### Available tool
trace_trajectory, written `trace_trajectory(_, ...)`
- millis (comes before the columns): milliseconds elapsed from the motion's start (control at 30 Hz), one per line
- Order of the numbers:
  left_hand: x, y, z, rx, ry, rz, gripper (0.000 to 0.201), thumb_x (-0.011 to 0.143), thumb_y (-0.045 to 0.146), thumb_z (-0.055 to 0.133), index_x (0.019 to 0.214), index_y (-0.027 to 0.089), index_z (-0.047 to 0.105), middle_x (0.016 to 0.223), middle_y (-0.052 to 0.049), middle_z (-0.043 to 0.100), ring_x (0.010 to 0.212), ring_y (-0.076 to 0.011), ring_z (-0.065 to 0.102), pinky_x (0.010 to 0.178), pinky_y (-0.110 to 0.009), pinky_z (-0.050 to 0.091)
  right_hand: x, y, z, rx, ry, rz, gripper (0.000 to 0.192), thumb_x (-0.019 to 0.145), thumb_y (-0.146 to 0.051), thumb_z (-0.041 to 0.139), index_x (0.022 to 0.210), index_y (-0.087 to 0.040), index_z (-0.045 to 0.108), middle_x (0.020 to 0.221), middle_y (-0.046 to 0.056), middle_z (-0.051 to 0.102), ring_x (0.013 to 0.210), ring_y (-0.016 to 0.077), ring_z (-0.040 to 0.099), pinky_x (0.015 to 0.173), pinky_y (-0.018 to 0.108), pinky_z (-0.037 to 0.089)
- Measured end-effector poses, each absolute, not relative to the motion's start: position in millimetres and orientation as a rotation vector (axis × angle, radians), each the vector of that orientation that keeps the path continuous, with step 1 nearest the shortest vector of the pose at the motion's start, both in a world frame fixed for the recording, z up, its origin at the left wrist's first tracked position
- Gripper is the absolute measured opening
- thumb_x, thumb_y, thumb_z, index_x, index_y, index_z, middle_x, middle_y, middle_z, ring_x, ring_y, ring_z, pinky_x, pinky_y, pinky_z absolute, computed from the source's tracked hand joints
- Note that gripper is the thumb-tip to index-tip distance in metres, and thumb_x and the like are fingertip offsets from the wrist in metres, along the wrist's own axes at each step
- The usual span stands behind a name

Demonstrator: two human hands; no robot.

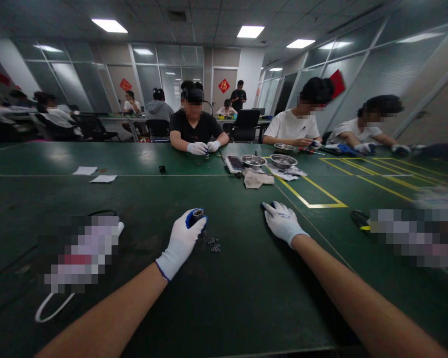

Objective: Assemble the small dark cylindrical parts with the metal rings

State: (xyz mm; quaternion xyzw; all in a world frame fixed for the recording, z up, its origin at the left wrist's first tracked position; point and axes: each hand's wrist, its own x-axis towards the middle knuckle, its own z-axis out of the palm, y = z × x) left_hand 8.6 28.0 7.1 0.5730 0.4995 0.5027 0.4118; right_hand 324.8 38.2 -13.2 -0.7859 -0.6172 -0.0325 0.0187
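My left hand (182,236), in a white glove with blue fingers, is wrapped round a dark, short cylindrical part (198,214). Its round, metallic rim faces up, and the glove hides most of its body. Just right of that hand lie several small ring-shaped pieces (214,245), probably nuts, loose on the green tabletop (242,288). My right hand (283,222), also gloved, rests over the table farther right. Its fingers are stretched forward and apart, and nothing shows in them.
Metal bowls (254,161) and a crumpled cloth (259,178) sit ahead. Yellow tape (326,205) marks the table. A blurred-out object with a white loop (54,311) lies left, a small black block (162,169) beyond. A gloved co-worker (196,127) sits opposite.
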Motion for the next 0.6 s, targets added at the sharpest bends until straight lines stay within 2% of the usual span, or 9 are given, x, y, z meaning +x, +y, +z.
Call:
trace_trajectory(267,8,23,15,1.446,1.282,1.235,0.037,0.073,0.034,0.074,0.105,0.016,0.075,0.106,-0.009,0.079,0.106,-0.0289,0.073,0.103,-0.046,0.053,393,39,-18,-2.609,-1.698,-0.122,0.058,0.104,-0.036,0.025,0.157,-0.023,0.043,0.152,0.018,0.052,0.138,0.0331,0.052,0.114,0.05,0.039)
trace_trajectory(367,8,21,18,1.425,1.282,1.213,0.039,0.073,0.035,0.075,0.107,0.017,0.075,0.106,-0.009,0.079,0.105,-0.0293,0.073,0.102,-0.047,0.054,420,41,-23,-2.654,-1.613,-0.12,0.059,0.104,-0.038,0.022,0.156,-0.024,0.045,0.151,0.017,0.054,0.137,0.0329,0.053,0.113,0.049,0.04)
trace_trajectory(600,8,20,20,1.385,1.272,1.189,0.041,0.073,0.036,0.075,0.109,0.015,0.074,0.105,-0.01,0.079,0.102,-0.0294,0.074,0.098,-0.046,0.057,466,47,-32,-2.648,-1.591,-0.161,0.06,0.097,-0.043,0.032,0.152,-0.027,0.051,0.149,0.016,0.057,0.134,0.038,0.055,0.11,0.059,0.042)
